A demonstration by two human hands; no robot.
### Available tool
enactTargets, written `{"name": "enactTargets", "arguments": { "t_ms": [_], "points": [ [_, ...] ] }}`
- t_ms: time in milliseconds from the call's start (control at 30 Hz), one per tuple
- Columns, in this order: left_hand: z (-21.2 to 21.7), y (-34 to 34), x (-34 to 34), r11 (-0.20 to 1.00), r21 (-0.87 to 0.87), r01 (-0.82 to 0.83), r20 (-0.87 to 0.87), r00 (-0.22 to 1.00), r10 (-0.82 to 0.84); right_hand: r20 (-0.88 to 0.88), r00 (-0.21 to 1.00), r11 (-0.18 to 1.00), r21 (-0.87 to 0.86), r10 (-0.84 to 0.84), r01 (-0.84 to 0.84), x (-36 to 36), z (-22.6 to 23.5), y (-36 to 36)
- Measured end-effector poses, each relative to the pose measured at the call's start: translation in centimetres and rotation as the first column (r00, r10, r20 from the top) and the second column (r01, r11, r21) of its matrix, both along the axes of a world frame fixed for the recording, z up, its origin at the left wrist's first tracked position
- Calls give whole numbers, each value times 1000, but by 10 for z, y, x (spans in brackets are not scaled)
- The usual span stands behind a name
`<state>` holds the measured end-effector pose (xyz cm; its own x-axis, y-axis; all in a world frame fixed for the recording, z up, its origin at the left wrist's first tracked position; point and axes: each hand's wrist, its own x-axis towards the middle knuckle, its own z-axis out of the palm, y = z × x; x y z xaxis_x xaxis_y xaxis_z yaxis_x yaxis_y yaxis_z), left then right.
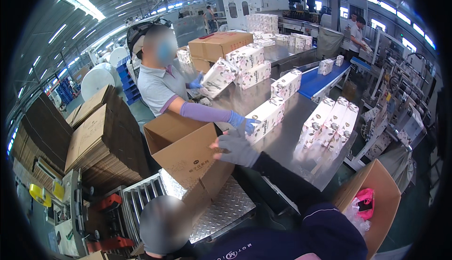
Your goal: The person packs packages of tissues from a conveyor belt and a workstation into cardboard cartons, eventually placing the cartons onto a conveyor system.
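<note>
My right hand (237, 150), in a grey glove with bare fingertips, is raised with fingers spread, at the right edge of an open cardboard box (186, 158). Nothing shows in its grip; whether it touches the box is unclear. My left hand (165, 222), also grey, is low beside the roller conveyor (141, 203); blur hides its fingers. The box stands over a diamond-patterned metal plate (223, 213). Across from me, a co-worker (162, 85) in blue gloves rests one hand on a floral-printed white pack (267, 118) and holds another floral pack (219, 78) in the other.
Several floral packs (327, 125) lie on the metal table (294, 111), right of me. A blue conveyor belt (325, 78) carries more packs. Flattened cartons (101, 137) are stacked at left. An open carton (376, 203) holding a pink item stands at lower right.
</note>
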<state>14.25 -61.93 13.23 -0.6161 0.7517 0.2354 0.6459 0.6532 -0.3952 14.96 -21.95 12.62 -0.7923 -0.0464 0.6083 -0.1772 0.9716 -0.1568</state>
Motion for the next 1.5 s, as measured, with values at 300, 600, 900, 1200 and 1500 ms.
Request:
{"name": "enactTargets", "arguments": {
  "t_ms": [300, 600, 900, 1200, 1500],
  "points": [
    [-11, -70, -156, 863, 428, -269, 750, 639, -172, -171, 912, 398, -917, -372, -9, -86, -78, -108],
    [52, -36, -165, 924, 153, -352, 566, 798, 210, 297, 952, 556, -804, 69, 210, 29, -13, -59],
    [1, 149, -90, 961, 145, -237, 633, 768, 94, 897, 443, 900, 199, -8, -387, 28, -32, -20],
    [-5, 200, -67, 962, 215, 166, 627, 732, -266, 885, 185, 869, -346, 428, -354, 56, -9, -13],
    [18, 202, -113, 918, 311, 248, 715, 576, -398, -119, 823, 830, -26, -556, 557, 48, -130, -11]
  ]
}}
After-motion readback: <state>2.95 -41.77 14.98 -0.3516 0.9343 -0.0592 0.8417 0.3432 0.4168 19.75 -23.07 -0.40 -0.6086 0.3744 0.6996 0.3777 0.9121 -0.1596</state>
